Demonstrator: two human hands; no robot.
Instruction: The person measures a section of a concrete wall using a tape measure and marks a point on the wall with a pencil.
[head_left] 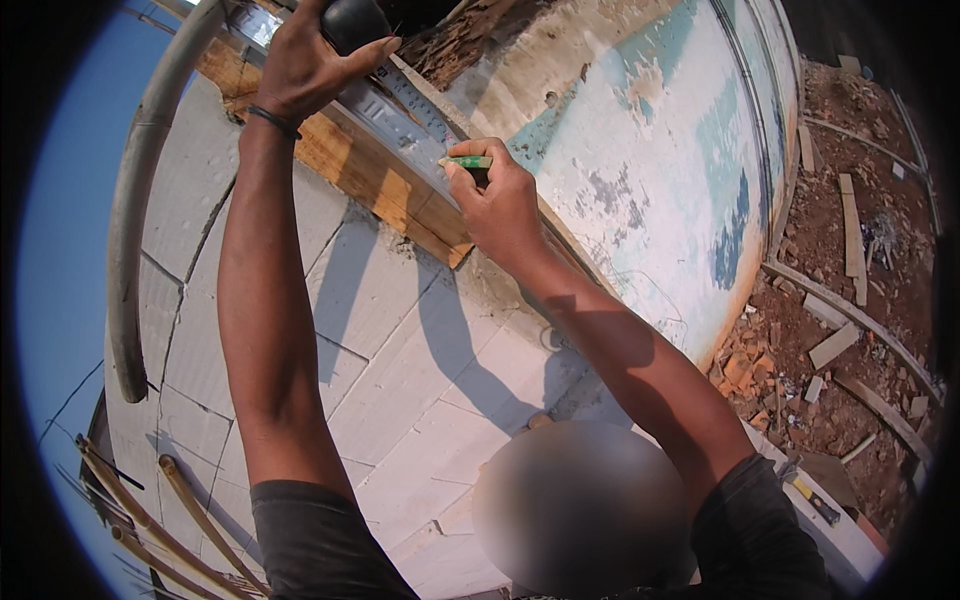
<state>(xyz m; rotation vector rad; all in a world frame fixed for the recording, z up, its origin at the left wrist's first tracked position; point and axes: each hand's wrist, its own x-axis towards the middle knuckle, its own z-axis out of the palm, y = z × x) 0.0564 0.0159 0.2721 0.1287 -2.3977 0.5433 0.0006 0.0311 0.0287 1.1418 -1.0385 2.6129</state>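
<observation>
My left hand (305, 68) is closed round a black, rounded tape measure (355, 24) at the top. Its marked blade (418, 106) runs down to the right along a shiny metal channel (385, 135). The channel lies on a wooden beam (350, 178) set against the wall. Between the fingers of my right hand (500, 195) is a short green pencil (470, 161), its pale tip pointing left at the metal, close to the end of the visible blade. Whether the tip touches the metal I cannot tell.
Below the beam stands a pale block wall (400, 350). A peeling white and turquoise wall (640, 180) curves off to the right. A grey pole (150, 190) and bamboo poles (190, 510) are at left. A yellow cutter knife (815, 498) lies on a ledge at lower right, near rubble-strewn ground (830, 300).
</observation>
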